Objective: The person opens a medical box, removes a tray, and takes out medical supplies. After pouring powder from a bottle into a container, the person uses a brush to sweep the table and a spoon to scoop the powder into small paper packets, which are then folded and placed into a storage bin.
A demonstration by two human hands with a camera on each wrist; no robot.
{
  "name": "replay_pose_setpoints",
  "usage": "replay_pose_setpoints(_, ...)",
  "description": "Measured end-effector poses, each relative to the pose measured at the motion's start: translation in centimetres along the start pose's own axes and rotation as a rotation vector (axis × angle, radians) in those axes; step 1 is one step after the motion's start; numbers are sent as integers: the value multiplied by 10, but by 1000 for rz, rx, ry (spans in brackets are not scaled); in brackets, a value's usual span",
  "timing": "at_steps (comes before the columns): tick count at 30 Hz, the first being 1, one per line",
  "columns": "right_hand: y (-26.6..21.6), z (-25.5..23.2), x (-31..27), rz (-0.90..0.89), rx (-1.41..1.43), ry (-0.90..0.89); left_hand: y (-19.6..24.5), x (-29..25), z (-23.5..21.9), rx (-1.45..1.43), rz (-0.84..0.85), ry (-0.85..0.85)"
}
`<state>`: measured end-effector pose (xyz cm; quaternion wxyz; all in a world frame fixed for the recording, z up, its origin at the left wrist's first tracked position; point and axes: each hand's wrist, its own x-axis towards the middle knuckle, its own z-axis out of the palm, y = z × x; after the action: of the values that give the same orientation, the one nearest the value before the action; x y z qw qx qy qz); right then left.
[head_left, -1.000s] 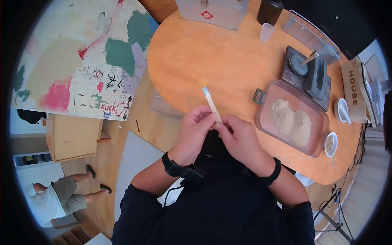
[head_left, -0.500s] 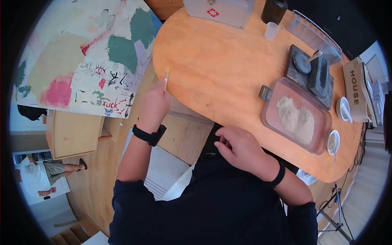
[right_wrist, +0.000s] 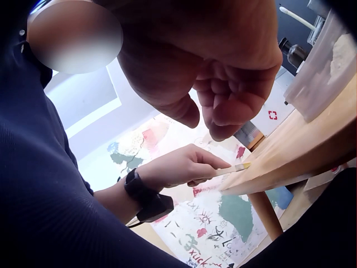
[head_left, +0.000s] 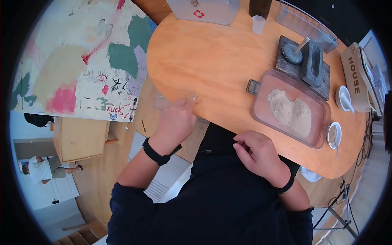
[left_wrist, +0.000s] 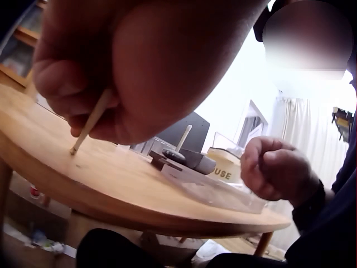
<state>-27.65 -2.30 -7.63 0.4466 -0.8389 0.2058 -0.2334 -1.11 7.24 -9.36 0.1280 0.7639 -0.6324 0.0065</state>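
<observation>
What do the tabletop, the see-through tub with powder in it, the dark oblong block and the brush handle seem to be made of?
The tabletop looks like smooth wood or laminate: orange-brown, faintly streaked. The tub is probably plastic: clear, slightly glossy walls. The block could be stone: dull, grey, thick-edged. The handle is likely plain wood, pale and matte.

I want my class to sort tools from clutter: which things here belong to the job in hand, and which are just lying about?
Probably in the job:
- brush, pinched in the left hand
- table, at the brush's tip

Seemingly lying about, untouched:
- tub of powder, though its role is unclear
- cup
- red-cross box
- dark bottle
</observation>
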Motion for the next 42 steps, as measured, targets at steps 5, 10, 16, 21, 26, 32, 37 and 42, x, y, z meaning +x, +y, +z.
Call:
replay_pose_setpoints(5, 5, -16, -16, 64, -1, 2, -7, 2, -16, -20, -276, -56)
replay_pose_setpoints(10, 17, -11, -13, 45, -12, 20, 57, -4, 3, -291, -32, -15)
replay_pose_setpoints(16, 16, 4, 0, -112, -103, 44, 101, 2, 24, -1165, -412, -184)
replay_pose_setpoints(21, 15, 5, 1, -199, -271, 227, 121, 10, 19, -1359, -513, -91)
replay_pose_setpoints(26, 18, 10, -2, -173, -147, 296, 128, 10, 17, -1337, -470, -70)
replay_pose_setpoints(32, 12, 7, -14, -124, -175, 326, 135, 6, 15, -1275, -392, -118)
replay_pose_setpoints(37, 16, 1, -17, -151, -220, 429, 138, 9, 12, -1355, -394, -132)
replay_pose_setpoints(42, 22, -9, -26, -175, -138, 479, 108, 38, -10, -1051, -311, -189)
